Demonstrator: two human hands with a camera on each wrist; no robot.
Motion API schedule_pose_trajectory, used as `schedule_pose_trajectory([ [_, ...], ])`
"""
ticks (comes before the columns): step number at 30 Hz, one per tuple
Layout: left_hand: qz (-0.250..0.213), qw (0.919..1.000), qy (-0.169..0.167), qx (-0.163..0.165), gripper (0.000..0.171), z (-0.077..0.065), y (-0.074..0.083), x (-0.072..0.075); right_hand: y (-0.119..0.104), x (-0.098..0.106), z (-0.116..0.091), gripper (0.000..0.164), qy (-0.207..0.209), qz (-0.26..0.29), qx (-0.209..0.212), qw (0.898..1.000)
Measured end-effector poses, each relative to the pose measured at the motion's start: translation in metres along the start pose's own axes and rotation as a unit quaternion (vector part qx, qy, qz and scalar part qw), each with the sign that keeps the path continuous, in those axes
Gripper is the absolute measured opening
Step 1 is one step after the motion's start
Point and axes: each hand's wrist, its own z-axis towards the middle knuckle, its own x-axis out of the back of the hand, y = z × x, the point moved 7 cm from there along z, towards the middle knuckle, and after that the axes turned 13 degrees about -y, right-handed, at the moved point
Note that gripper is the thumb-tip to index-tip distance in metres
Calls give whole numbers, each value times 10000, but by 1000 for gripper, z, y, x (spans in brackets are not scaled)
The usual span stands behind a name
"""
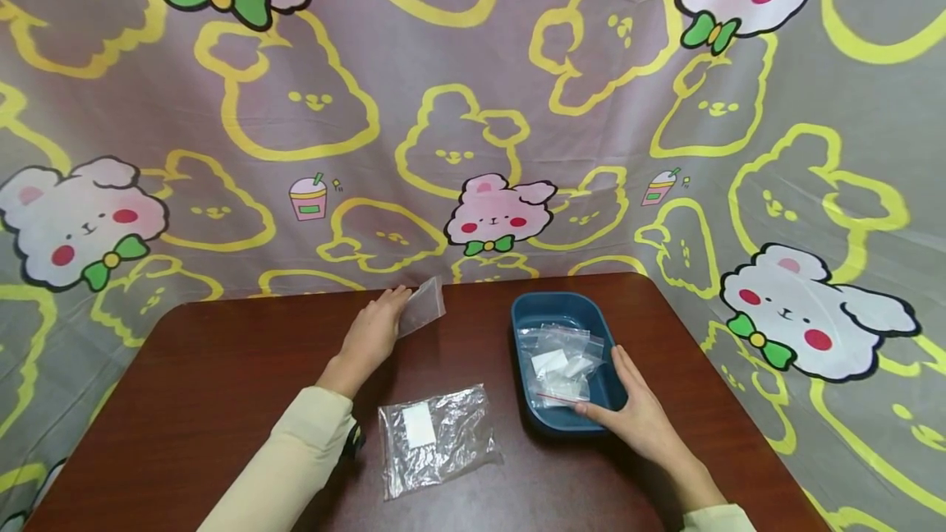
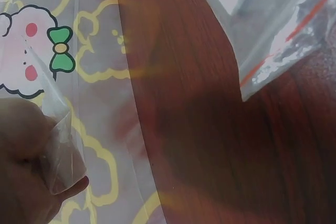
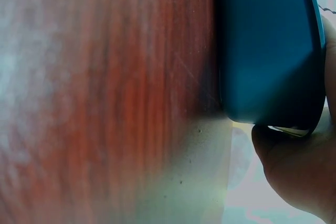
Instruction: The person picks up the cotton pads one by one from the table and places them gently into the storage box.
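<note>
My left hand (image 1: 375, 325) pinches a small clear plastic bag (image 1: 424, 307) near the table's back edge. The left wrist view shows the same bag (image 2: 64, 156) creased between finger and thumb. My right hand (image 1: 641, 410) grips the near right corner of a blue plastic tub (image 1: 612, 384), thumb at the near rim and fingers along the right side. Inside the tub lie several clear zip bags (image 1: 562, 364) with white pieces in or among them. Up close in the right wrist view, the thumb (image 3: 286, 156) meets the rim of the tub (image 3: 268, 51).
A larger clear plastic bag (image 1: 458, 437) with a white label (image 1: 419, 425) lies flat on the brown wooden table (image 1: 244, 376), between my forearms. A patterned cloth (image 1: 384, 179) hangs behind the table and along its right side.
</note>
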Motion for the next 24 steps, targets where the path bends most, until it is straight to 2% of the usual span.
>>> schedule_pose_trajectory([
  [11, -52, 9999, -84, -44, 33, 9, 14, -7, -3, 3, -1, 121, 91, -55, 79, 9999],
  [19, -173, 9989, -432, -76, 36, 20, 35, -16, -4, 3, -4, 120, 189, -90, 213, 9996],
  [24, -161, 9986, -477, -132, 36, 25, 49, -18, -3, 2, -2, 120, 171, -72, 209, 9996],
])
